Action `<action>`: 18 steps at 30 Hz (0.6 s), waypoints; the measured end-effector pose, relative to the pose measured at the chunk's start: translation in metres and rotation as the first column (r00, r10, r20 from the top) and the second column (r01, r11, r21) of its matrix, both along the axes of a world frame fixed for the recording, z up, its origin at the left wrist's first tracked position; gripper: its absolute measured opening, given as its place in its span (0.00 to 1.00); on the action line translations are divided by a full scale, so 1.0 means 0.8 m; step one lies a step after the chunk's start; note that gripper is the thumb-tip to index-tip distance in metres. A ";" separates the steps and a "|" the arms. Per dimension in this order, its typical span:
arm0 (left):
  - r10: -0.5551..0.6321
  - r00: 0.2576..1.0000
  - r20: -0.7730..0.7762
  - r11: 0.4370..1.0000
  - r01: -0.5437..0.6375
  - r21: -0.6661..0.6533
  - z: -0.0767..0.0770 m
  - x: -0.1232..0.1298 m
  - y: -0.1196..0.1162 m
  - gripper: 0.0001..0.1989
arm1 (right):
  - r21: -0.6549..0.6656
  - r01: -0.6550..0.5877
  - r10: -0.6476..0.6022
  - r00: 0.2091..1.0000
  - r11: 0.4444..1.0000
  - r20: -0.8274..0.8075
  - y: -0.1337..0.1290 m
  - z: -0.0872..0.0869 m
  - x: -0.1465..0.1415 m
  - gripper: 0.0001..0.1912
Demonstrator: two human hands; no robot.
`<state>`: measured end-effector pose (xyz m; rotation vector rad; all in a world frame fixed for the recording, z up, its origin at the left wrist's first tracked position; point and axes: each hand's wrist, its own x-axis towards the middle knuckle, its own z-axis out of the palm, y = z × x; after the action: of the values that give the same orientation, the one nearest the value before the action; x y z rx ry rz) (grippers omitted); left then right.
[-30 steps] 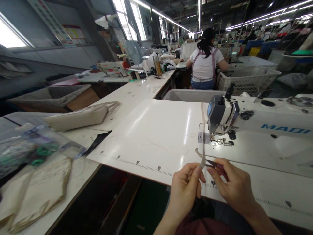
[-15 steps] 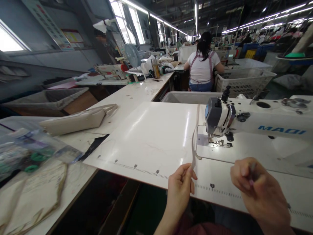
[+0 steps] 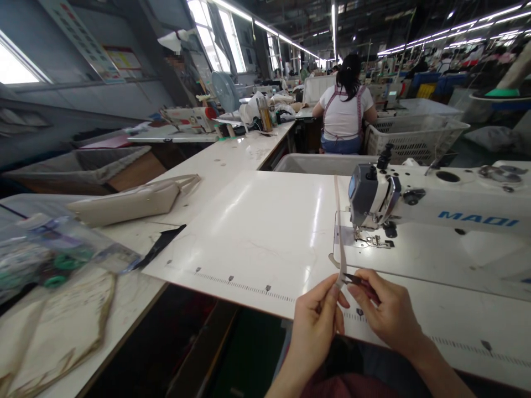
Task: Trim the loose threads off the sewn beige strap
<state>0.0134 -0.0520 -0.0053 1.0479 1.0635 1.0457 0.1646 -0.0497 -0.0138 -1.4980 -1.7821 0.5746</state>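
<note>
Illumination is uneven: bright over the counter (image 3: 286,221), dim in the far right of the hall. Daylight enters through windows (image 3: 16,59) on the left, their panes burnt out to white. Strip lights (image 3: 333,27) run overhead in rows, overexposed. Glare noted: two pale streaks on the glossy counter, one toward its left, one just left of the sewing machine (image 3: 427,207). Deep shadow lies below the counter's near edge; detail there is lost. The hands (image 3: 319,312) are well lit and reasonably sharp. Far background is soft. Wide-angle distortion stretches shapes toward both side edges. A pixelated patch (image 3: 176,58) shows far left.
</note>
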 end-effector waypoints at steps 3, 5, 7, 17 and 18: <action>-0.027 1.000 -0.008 1.000 0.027 0.014 -0.001 0.001 -0.002 0.19 | -0.038 -0.032 0.029 0.997 0.999 -0.078 0.004 -0.001 -0.001 0.11; -0.040 0.999 -0.022 0.999 0.041 0.015 -0.001 0.001 -0.004 0.20 | -0.099 -0.045 0.026 0.981 0.994 -0.192 0.006 -0.003 -0.001 0.12; -0.043 0.998 -0.056 0.999 0.044 0.022 -0.002 0.001 -0.004 0.20 | -0.161 -0.014 -0.041 0.941 0.987 -0.335 0.007 -0.003 0.000 0.14; -0.039 0.890 -0.455 0.928 0.202 0.314 -0.029 0.023 -0.002 0.25 | -0.397 -0.072 -0.167 0.828 0.915 -0.535 -0.015 -0.018 -0.017 0.26; -0.105 0.897 -0.428 0.930 0.242 0.278 -0.027 0.024 -0.001 0.25 | -0.405 -0.054 -0.204 0.798 0.913 -0.567 -0.013 -0.020 -0.017 0.23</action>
<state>0.0327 -0.0530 -0.0273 1.6571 1.1190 0.8902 0.1507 -0.0601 -0.0300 -1.4147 -1.1329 1.2820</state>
